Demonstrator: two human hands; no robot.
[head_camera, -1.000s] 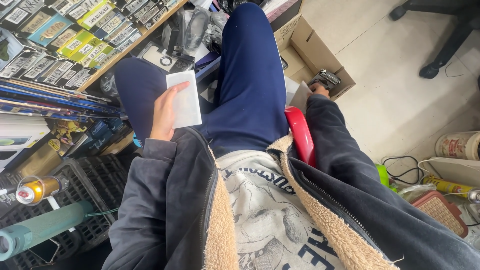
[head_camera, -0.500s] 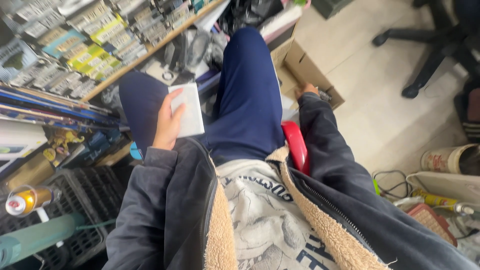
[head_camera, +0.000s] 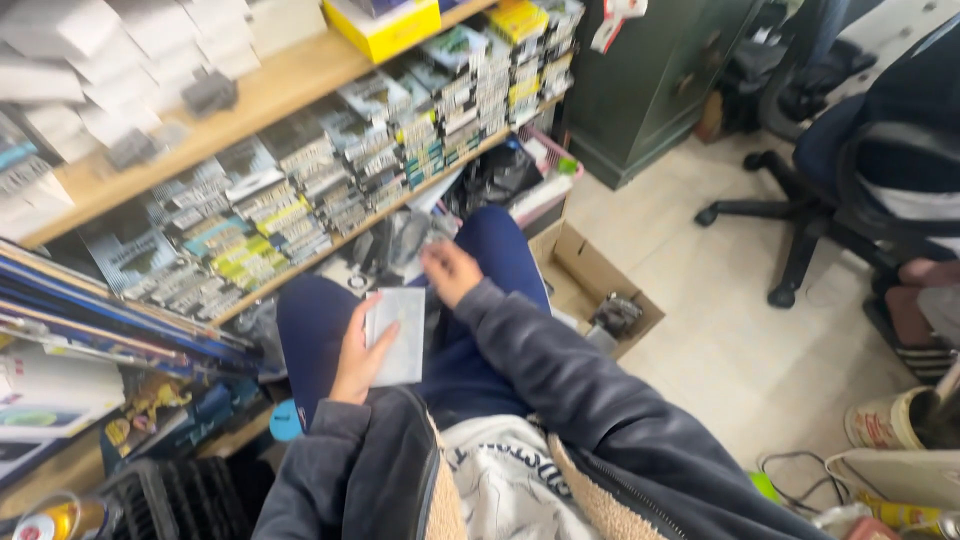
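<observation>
My left hand (head_camera: 352, 358) sits a little below the middle of the frame, closed around the left edge of a flat white packet (head_camera: 397, 336), thumb across its face and fingers behind, so the packet stands nearly upright over my lap. My right hand (head_camera: 450, 272) is just above and to the right of it, blurred, fingers loosely curled and holding nothing that I can make out; it hovers near the packet's upper right corner, and I cannot tell whether it touches. Both hands are close together over my dark blue trousers (head_camera: 500, 255). Right of my right knee, an open cardboard box (head_camera: 590, 270) lies on the pale floor with a small dark object inside. Across the upper left runs a wooden shelf (head_camera: 270, 95) with rows of small boxed goods (head_camera: 380, 150) stacked beneath it. At the upper right stands a black office chair (head_camera: 800, 215), next to a dark green cabinet (head_camera: 650, 90). A spray can (head_camera: 50, 518) lies at the lower left corner.
</observation>
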